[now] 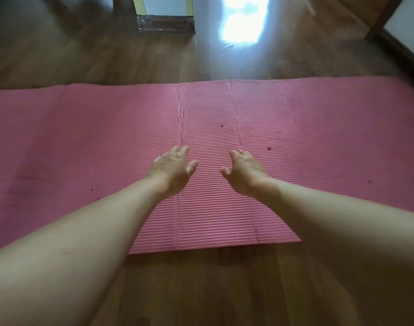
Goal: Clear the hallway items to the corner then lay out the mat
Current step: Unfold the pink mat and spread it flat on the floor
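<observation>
On the dark wooden floor [201, 290] a pink ribbed foam mat [318, 137] lies flat. Over it reach the left hand [172, 170] and right hand [244, 171], grips slack, empty.

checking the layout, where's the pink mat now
Head view: the pink mat lies unrolled across the wooden floor, left hand and right hand over its middle.
</observation>
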